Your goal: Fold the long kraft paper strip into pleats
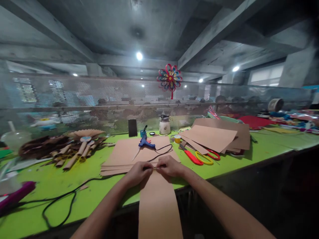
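A long strip of brown kraft paper (159,205) hangs over the table's front edge toward me. Its far end is pinched between the fingertips of my left hand (139,172) and my right hand (169,166), which almost touch each other. The far edge between my fingers seems folded or rolled narrow, though the fingers partly hide it. Just beyond my hands, a stack of brown paper sheets (119,152) lies flat. On that stack rests a blue glue gun (146,142) with a black cord.
Red-handled scissors (193,156) and a yellow-handled pair (205,159) lie at the right, before more brown sheets (214,136). Rolled paper fans (82,149) are piled at the left. A black cable (72,192) loops across the green table (99,199). A jug (164,126) stands at the back.
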Demonstrator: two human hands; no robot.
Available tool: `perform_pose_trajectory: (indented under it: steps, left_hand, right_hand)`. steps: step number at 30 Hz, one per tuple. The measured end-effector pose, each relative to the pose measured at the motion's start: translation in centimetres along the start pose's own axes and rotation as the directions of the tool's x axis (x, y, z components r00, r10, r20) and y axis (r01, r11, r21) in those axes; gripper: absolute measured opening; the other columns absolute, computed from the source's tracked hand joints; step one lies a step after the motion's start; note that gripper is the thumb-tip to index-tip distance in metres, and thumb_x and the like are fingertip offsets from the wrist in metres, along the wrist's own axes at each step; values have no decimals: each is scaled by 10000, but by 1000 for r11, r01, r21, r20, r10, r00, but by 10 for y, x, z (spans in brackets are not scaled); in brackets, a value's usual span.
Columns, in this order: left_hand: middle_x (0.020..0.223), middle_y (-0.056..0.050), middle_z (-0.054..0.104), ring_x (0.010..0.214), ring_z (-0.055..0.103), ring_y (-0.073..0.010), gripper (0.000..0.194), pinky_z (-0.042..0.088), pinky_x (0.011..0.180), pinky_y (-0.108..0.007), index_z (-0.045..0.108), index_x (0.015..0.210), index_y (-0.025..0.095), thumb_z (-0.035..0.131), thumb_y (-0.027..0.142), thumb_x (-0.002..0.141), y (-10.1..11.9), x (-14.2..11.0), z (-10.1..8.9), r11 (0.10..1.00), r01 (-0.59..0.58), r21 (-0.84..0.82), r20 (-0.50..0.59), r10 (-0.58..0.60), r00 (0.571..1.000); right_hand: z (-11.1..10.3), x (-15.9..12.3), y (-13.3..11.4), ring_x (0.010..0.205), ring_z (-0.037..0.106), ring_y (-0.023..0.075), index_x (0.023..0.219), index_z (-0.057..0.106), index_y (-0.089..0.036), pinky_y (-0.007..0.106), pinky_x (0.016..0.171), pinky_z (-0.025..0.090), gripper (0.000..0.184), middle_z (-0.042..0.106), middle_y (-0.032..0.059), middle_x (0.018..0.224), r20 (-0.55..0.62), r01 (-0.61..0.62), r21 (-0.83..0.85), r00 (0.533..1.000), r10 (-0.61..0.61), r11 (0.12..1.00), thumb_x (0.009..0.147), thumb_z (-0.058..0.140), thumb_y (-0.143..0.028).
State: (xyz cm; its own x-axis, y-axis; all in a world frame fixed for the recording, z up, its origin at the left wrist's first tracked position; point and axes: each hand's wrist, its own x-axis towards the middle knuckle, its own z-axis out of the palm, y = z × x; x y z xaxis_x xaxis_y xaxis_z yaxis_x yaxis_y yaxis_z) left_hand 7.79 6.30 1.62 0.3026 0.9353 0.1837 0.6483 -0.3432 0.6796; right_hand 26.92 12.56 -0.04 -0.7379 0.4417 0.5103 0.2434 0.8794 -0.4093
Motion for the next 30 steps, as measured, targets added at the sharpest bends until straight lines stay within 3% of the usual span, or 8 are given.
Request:
perform_pose_trajectory:
  steps: [11, 17, 21, 30]
  left_hand:
    - [724, -23, 642, 709, 547, -168, 249, 424, 681, -242, 679, 832, 119, 514, 276, 730, -4, 0, 1, 999, -28, 18, -17, 29, 999]
    - [748, -33, 664, 690, 554, -155, 294, 426, 666, -228, 707, 880, 104, 488, 191, 703, -8, -1, 2, 1000, -29, -11, 0, 29, 1000]
    - [778, -37, 671, 709, 560, -157, 315, 431, 678, -230, 710, 936, 103, 507, 238, 735, -7, -1, 0, 998, -17, -63, 19, 19, 1000]
    - [701, -37, 648, 636, 538, -134, 244, 416, 637, -230, 716, 816, 93, 529, 188, 691, -11, -1, 0, 996, 15, -82, 14, -14, 1000]
  right_hand:
    - [8, -4, 2, 628, 507, 112, 805, 698, -151, 209, 590, 356, 139, 606, 25, 686, 2, 43, -139, 999, -43, 989, 830, 570, -198]
    - [10, -6, 4, 671, 523, 128, 776, 661, -148, 220, 619, 366, 125, 606, 39, 723, -6, 64, -146, 998, -65, 987, 836, 553, -160]
    - [8, -7, 0, 679, 530, 131, 790, 661, -146, 220, 615, 373, 124, 601, 42, 722, -41, 78, -106, 996, -82, 991, 836, 546, -136]
    - [7, -11, -2, 650, 523, 129, 774, 652, -149, 226, 597, 366, 151, 615, 40, 704, -5, 73, -103, 997, -74, 992, 853, 524, -156]
